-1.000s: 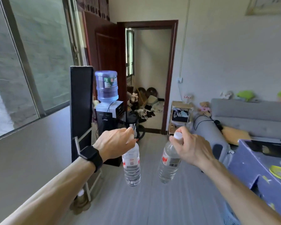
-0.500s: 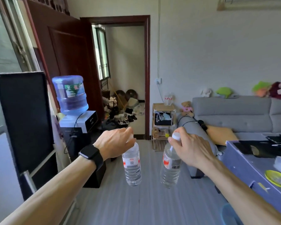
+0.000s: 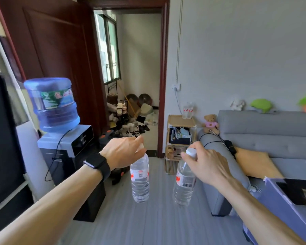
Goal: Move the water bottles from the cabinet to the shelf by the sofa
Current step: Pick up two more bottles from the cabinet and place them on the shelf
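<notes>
Grey plank floor, white wall, dark red door swung open onto a cluttered back room. Water dispenser with a blue jug stands left, beside a black panel. Grey sofa on the right, with a yellow cushion on the seat and a teddy bear by the arm. Small wooden shelf sits between door frame and sofa arm; two more bottles stand upright on its top. Blue bench corner at the lower right.

Left hand, black watch on the wrist, has its fingers curled over the cap of the left bottle, which hangs upright in the air over the floor. Right hand pinches the right bottle at its white cap; it hangs slightly tilted. The bottles are apart and well short of the shelf.
</notes>
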Available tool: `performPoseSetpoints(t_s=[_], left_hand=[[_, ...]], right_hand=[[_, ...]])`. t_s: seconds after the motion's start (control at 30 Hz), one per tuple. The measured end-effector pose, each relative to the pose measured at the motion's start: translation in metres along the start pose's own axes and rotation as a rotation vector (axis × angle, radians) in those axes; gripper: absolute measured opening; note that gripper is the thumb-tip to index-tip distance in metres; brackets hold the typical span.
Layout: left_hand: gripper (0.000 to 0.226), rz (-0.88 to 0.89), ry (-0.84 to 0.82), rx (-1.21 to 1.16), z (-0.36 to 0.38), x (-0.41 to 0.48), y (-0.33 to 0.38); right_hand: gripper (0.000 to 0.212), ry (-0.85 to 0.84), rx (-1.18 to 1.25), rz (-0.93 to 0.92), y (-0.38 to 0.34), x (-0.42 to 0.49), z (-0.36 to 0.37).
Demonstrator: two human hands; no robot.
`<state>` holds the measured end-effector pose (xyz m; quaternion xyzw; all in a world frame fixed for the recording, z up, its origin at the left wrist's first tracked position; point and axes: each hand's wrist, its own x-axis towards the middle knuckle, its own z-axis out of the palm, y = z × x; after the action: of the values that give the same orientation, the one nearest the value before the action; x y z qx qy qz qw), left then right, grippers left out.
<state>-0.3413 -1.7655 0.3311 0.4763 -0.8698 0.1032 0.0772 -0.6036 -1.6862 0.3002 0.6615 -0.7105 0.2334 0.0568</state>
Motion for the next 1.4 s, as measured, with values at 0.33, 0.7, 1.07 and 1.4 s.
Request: performPoseSetpoints(t_s=[0.33, 0.7, 1.07, 1.4], left_hand=[[0.03, 0.071, 0.052, -0.013, 0.063, 0.214, -0.073], [0.031, 0.121, -0.095, -0.049, 0.166, 0.452, -0.092], [0.036, 0.003, -0.168, -0.061, 0.237, 0.666, -0.1], [0.042, 0.001, -0.249, -0.019, 0.324, 0.828, -0.142]], right_hand=[[0.033, 0.056, 0.071, 0.142, 0.06, 0.187, 0.067], [0.033, 0.063, 0.096, 0.259, 0.172, 0.366, 0.157], [0.038, -0.01, 0.166, 0.274, 0.289, 0.558, 0.215], [0.032, -0.007, 0.285, 0.342, 0.346, 0.709, 0.312]])
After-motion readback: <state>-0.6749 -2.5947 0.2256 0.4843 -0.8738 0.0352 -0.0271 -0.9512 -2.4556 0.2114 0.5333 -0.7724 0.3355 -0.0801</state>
